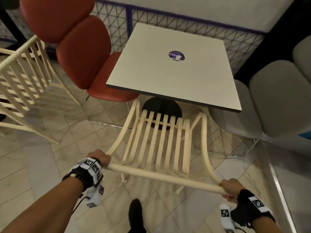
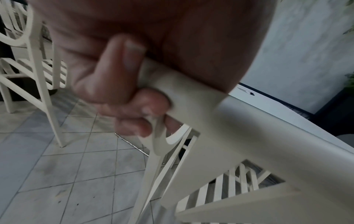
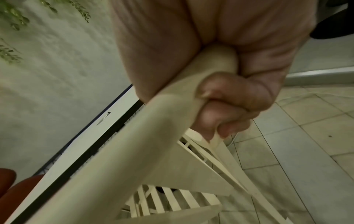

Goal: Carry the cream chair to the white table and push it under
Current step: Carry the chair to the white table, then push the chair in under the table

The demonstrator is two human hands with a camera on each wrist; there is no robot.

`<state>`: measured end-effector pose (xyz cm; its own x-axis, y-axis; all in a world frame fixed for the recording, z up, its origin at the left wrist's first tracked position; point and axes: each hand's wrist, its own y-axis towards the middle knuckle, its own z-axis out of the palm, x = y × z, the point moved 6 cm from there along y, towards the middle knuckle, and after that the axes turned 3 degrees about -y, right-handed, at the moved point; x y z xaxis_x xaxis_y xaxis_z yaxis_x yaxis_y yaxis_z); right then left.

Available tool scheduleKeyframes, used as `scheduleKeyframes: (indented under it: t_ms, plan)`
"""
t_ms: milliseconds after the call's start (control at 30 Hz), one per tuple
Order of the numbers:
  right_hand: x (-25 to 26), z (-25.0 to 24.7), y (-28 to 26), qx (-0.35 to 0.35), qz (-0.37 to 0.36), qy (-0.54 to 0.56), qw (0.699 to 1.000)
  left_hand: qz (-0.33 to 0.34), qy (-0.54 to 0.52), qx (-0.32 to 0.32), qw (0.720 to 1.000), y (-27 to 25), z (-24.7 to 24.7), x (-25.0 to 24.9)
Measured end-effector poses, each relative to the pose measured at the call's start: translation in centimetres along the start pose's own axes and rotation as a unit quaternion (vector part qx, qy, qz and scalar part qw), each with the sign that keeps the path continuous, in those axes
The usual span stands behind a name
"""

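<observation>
Already we had our left hand [image 1: 101, 158] and right hand [image 1: 229, 189] wrapped tight around the chair [image 1: 161, 140] top rail, seat partly under the table [image 1: 171, 68]; pushing evenly seemed wisest.

A round purple sticker [image 1: 176, 56] lies on the white tabletop [image 1: 151, 68], toward its far side; its white lettering reads "Clay", with smaller print beneath too small to read. No other legible text shows.
</observation>
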<state>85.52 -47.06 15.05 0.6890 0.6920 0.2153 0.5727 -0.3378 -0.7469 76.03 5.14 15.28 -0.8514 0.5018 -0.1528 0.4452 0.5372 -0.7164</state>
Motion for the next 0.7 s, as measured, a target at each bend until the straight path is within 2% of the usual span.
scheduleKeyframes:
  t_ms: [200,366,400,466,500,566,633,666,699]
  plan:
    - [5.4,-2.1,2.7,-0.043,-0.017,0.025,0.999,0.021,0.029,-0.025,0.999,3.1,-2.6,-5.1]
    - [7.8,-2.8,4.1,-0.082,-0.033,0.104,0.991,0.048,0.007,-0.032,0.998,5.4,-3.9,-7.5]
    - [8.2,-3.0,4.0,-0.093,-0.05,0.078,0.991,0.053,0.004,-0.036,0.998,5.5,-3.8,-7.7]
    - [9.4,-3.1,2.7,-0.119,-0.124,-0.063,0.983,0.079,0.038,-0.066,0.994,4.9,-3.7,-7.9]
    - [10.1,-2.9,1.5,-0.134,-0.171,-0.142,0.966,0.108,0.079,-0.096,0.986,4.2,-3.7,-8.3]
    - [11.6,-1.4,-1.0,-0.145,-0.272,-0.299,0.903,0.208,0.16,-0.139,0.955,2.1,-3.3,-9.7]
    - [13.2,1.3,-3.0,-0.105,-0.356,-0.416,0.83,0.321,0.202,-0.098,0.92,-0.3,-1.7,-11.6]
    - [13.9,2.5,-3.3,-0.086,-0.377,-0.447,0.806,0.359,0.222,-0.064,0.904,-1.3,-0.7,-12.5]
    - [14.6,3.1,-3.1,-0.072,-0.385,-0.456,0.799,0.382,0.248,-0.04,0.889,-1.7,0.3,-13.1]
